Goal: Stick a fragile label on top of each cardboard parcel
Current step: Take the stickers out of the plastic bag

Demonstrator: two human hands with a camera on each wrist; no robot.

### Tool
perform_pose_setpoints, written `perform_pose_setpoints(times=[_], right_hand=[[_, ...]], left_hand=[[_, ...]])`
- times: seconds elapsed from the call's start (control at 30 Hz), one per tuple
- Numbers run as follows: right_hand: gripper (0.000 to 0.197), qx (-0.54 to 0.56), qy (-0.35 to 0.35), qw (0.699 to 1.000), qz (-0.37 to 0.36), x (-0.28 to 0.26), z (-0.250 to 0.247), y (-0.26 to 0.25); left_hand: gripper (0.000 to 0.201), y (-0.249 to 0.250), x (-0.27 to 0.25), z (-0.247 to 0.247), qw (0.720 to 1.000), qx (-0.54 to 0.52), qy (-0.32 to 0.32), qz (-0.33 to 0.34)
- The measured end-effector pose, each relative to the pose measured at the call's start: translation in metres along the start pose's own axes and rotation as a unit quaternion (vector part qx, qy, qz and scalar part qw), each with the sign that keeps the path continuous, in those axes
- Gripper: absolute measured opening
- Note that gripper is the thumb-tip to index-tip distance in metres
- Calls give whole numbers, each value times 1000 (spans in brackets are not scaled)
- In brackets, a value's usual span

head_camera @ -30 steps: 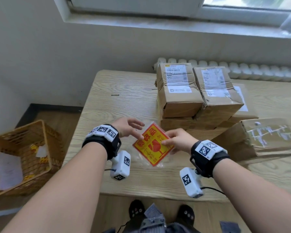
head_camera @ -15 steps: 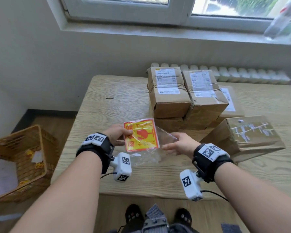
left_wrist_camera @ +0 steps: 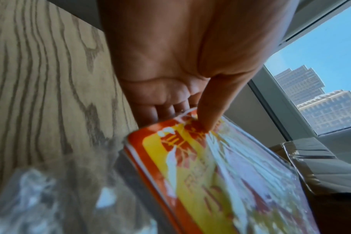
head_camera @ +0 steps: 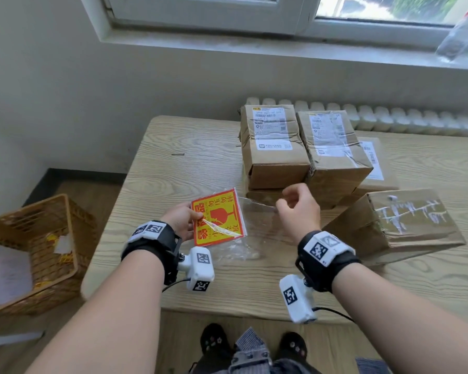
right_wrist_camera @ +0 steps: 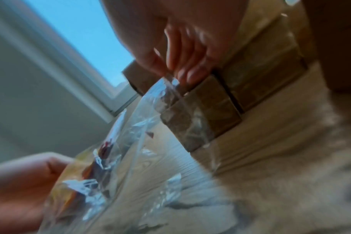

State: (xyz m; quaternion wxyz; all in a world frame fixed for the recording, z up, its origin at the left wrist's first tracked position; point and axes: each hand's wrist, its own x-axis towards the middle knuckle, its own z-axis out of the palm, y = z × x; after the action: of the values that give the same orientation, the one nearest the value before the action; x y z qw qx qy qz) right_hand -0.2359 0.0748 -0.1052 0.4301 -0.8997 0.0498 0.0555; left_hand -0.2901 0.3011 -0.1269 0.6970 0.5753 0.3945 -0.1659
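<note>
A stack of red-and-yellow fragile labels [head_camera: 219, 217] [left_wrist_camera: 220, 174] sits half inside a clear plastic bag [head_camera: 254, 230] [right_wrist_camera: 130, 158], held above the table. My left hand [head_camera: 181, 217] [left_wrist_camera: 190, 114] pinches the labels' left edge between thumb and fingers. My right hand [head_camera: 295, 206] [right_wrist_camera: 174, 69] pinches the bag's open end, stretched to the right. Two taped cardboard parcels [head_camera: 273, 147] [head_camera: 333, 155] stand stacked on flatter ones behind my hands. A larger parcel [head_camera: 405, 220] lies at the right.
The wooden table [head_camera: 189, 163] has bare room at its left half and front. A woven basket [head_camera: 30, 252] with paper scraps stands on the floor at the left. A white radiator [head_camera: 389, 117] runs behind the table, under the window sill.
The labels have turned upright and slid left, further out of the bag. My right hand has moved right, drawing the bag's end away. The camera view has tilted up.
</note>
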Motion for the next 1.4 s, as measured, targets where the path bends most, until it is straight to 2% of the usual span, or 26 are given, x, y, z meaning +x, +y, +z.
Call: perform_pose_setpoints(times=[0.03, 0.07, 0.1, 0.17, 0.23, 0.3, 0.4, 0.47, 0.53, 0.6, 0.67, 0.7, 0.8, 0.83, 0.9, 1.0, 1.07, 1.13, 1.2, 1.27, 1.33, 1.4], right_hand=[[7, 0, 26, 998, -50, -2, -1, -4], [3, 10, 17, 996, -82, -2, 1, -6], [9, 18, -24, 995, -92, -1, 5, -9], [25, 37, -171, 984, -40, -2, 13, -15], [37, 28, -288, 957, 17, -5, 20, -19], [37, -12, -330, 944, -1, -6, 23, -19], [23, -21, -338, 940, -36, -6, 21, -23], [33, 39, -388, 921, 15, -6, 19, -28], [59, 95, -423, 896, 94, -7, 16, -33], [79, 80, -405, 897, 157, -4, 15, -33], [82, 49, -376, 903, 201, -2, 17, -31], [75, 47, -363, 905, 216, -3, 19, -30], [28, 106, -322, 915, 218, -6, 25, -32], [19, 136, -322, 913, 212, -6, 26, -33], [17, 184, -356, 894, 198, -8, 29, -35], [5, 164, -407, 883, 167, -14, 28, -30], [8, 126, -391, 896, 169, -13, 24, -15], [5, 88, -351, 909, 208, -10, 17, 6], [12, 25, -315, 916, 247, -6, 9, 27], [24, -57, -286, 922, 255, -3, 0, 41], [53, -115, -233, 934, 246, -1, -5, 47], [82, -182, -166, 949, 199, 0, -9, 46]], left_hand=[[27, 1, 0, 0, 1000, 3, 1, -1], [28, 1, 0, 0, 1000, 7, 1, 0], [29, 1, -1, -1, 1000, 10, -3, -1], [33, 2, -2, 0, 1000, 18, -18, 1], [37, 4, -3, 0, 999, 30, -37, 8], [39, 8, -5, 1, 997, 50, -59, 16], [37, 14, -6, 5, 994, 83, -71, 28], [35, 17, -6, 5, 992, 100, -60, 39], [34, 19, -5, 2, 991, 115, -57, 48], [42, 20, -4, -2, 988, 126, -68, 50], [54, 21, -6, -3, 982, 160, -82, 61], [56, 22, -9, -1, 976, 183, -89, 72], [55, 27, -13, 4, 967, 201, -98, 122], [59, 30, -13, 3, 966, 197, -92, 137], [63, 36, -10, 1, 969, 180, -80, 148], [58, 41, -6, -8, 974, 167, -83, 132], [56, 40, -3, -11, 970, 192, -89, 116], [51, 35, 2, -6, 962, 236, -100, 93], [48, 26, 8, 5, 947, 298, -98, 75], [57, 13, 14, 19, 922, 372, -82, 68], [66, 2, 18, 29, 900, 427, -61, 65], [70, -7, 22, 35, 892, 447, -41, 55]])
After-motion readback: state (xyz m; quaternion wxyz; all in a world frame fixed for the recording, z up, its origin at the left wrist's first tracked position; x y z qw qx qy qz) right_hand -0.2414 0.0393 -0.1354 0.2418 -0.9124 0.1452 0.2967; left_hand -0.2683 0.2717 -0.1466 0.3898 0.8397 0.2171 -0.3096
